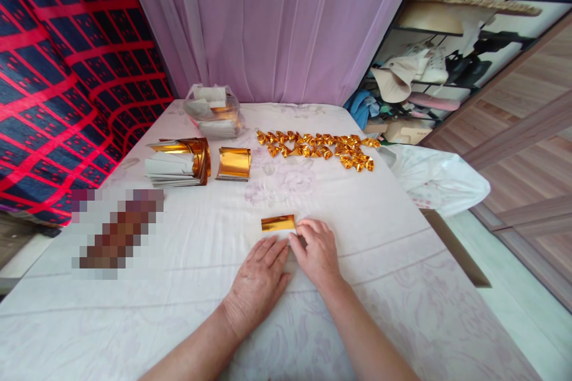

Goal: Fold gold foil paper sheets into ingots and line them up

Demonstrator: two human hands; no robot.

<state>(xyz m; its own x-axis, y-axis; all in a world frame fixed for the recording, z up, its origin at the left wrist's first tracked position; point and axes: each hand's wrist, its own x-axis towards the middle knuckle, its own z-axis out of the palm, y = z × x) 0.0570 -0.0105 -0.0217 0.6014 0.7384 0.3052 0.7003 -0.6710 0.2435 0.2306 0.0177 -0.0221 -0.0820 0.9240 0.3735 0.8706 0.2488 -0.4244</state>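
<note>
A sheet of gold foil paper [277,224] lies on the table in front of me, with a strip of its pale side showing along the near edge. My left hand [263,271] rests flat, fingers stretched out, its fingertips on the paper's near edge. At the right end of the same sheet, the thumb and forefinger of my right hand [318,250] close on the corner. Farther off stand a small stack of gold foil paper [235,164] and a larger fanned stack [179,162] with white backs. Several folded gold foil pieces [308,146] sit in rows at the back right.
A clear plastic bag [213,112] of more paper stands at the table's back left. The floral tablecloth [201,292] covers the table. A purple curtain [272,24] hangs behind. On the right are a white bag [440,178] and shelves. A blurred patch hides something at left.
</note>
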